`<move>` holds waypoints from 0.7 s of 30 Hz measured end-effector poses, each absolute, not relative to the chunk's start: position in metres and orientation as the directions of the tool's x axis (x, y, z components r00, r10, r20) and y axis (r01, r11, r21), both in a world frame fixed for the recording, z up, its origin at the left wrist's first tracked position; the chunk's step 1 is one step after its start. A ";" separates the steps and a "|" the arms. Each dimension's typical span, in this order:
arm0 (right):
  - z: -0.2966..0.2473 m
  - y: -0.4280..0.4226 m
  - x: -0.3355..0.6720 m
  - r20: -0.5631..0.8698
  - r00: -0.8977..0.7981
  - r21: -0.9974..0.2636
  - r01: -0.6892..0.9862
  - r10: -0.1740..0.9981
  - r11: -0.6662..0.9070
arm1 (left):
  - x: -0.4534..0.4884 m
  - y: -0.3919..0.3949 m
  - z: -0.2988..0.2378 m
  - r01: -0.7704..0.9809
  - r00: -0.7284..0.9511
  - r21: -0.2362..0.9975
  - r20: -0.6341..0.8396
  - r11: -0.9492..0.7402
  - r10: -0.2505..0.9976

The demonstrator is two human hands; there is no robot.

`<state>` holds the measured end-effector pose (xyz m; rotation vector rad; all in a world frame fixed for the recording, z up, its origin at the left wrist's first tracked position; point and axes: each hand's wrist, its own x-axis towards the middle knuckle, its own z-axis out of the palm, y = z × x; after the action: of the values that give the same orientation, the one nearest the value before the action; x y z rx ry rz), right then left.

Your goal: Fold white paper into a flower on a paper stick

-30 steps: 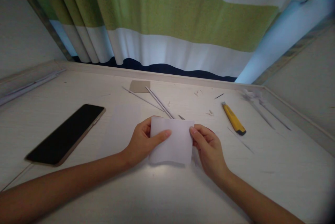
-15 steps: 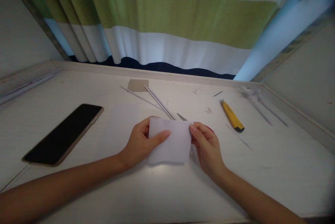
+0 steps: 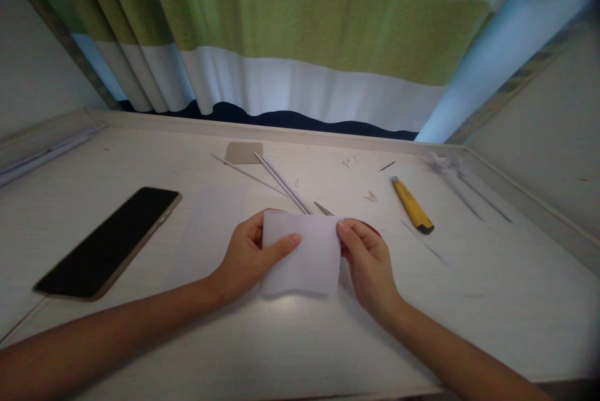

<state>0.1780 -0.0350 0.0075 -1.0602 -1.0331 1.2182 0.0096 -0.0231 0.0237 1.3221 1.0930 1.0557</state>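
Note:
A small white sheet of paper (image 3: 307, 257) is held upright just above the white table (image 3: 300, 338), in the middle of the view. My left hand (image 3: 246, 257) pinches its left edge, thumb across the front. My right hand (image 3: 368, 263) pinches its right edge with thumb and fingers. A bit of red (image 3: 370, 227) shows behind my right hand; I cannot make out what it is.
A black phone (image 3: 110, 240) lies face up at the left. A yellow utility knife (image 3: 411, 204) lies at the right. Thin white sticks (image 3: 281, 182), a brown card piece (image 3: 244, 152) and paper scraps lie behind the hands. A striped curtain hangs at the back.
Both hands and the paper keep the same grip; the view has drifted slightly, nothing else has moved.

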 end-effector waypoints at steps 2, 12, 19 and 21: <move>0.007 -0.035 0.178 0.035 0.072 -0.978 -0.201 0.997 0.049 | 0.009 -0.023 0.023 0.025 0.193 1.000 -0.003 -0.002 0.981; 0.010 -0.036 0.178 0.021 0.089 -0.975 -0.217 0.996 0.040 | 0.010 -0.023 0.021 0.000 0.191 1.000 -0.001 0.001 0.982; 0.009 -0.036 0.176 0.026 0.100 -0.982 -0.183 0.995 0.044 | 0.010 -0.025 0.022 -0.030 0.217 0.999 -0.014 0.021 0.976; 0.009 -0.035 0.177 0.037 0.114 -0.987 -0.149 0.993 0.054 | 0.009 -0.024 0.021 -0.058 0.247 0.998 -0.020 0.035 0.969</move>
<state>0.1773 -0.0354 0.0090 -1.1143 -1.0386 1.1631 0.0094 -0.0240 0.0214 1.2512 0.9934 1.0338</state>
